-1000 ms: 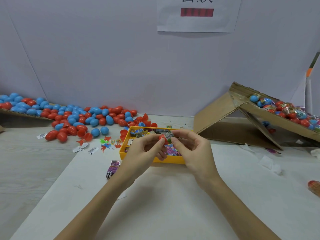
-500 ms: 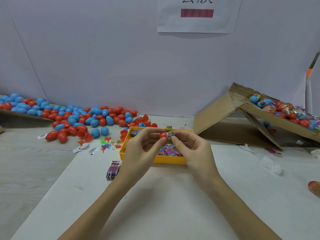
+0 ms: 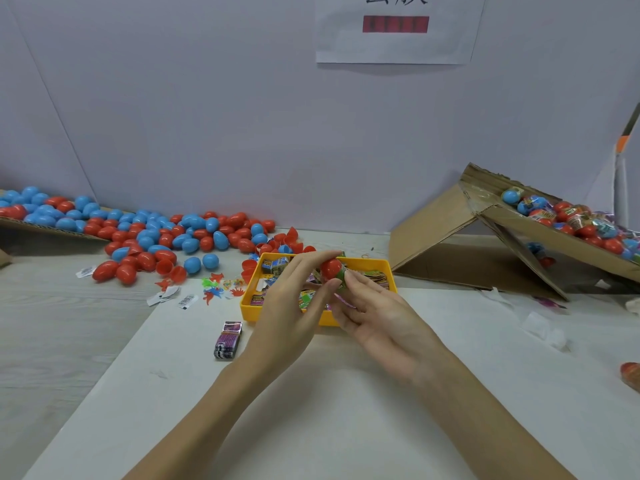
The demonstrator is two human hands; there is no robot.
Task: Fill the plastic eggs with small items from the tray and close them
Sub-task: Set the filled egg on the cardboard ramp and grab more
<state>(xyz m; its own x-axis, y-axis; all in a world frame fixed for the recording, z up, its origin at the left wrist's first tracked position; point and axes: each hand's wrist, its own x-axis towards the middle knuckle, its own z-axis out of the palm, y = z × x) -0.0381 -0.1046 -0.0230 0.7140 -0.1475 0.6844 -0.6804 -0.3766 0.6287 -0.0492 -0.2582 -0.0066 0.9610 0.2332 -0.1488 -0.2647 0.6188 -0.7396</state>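
Both hands meet over the yellow tray [image 3: 250,299], which sits on the desk [image 3: 104,323] just past the far edge of a white sheet [image 3: 346,410]. The left hand [image 3: 294,306] pinches a red plastic egg [image 3: 331,267] between thumb and forefinger, its other fingers stretched out loosely below. The right hand [image 3: 381,317] comes in from the other side — its fingertips press against a green-printed packet [image 3: 343,277] that lies right at the egg's open side, touching it; whether the packet is partly inside the shell cannot be told. The egg is held above the tray's middle, not resting on anything.

The tray holds a jumble of small printed packets [image 3: 277,265]. Just beside its near-left corner, on the white sheet, lies a purple packet [image 3: 228,340]. Left of the tray are a few small plastic figures [image 3: 221,284] in red, green and blue, with paper labels [image 3: 173,296] beyond them.

Along the desk's far-left edge, a heap of closed red and blue eggs [image 3: 149,233] spills off a flat cardboard sheet [image 3: 41,227]. Loose red egg halves [image 3: 287,237] lie behind the tray. At the far-right corner a propped cardboard box [image 3: 450,230] carries a sloping panel of wrapped eggs [image 3: 575,220]. A printed notice [image 3: 398,29] hangs on the wall — its lettering is cut off.
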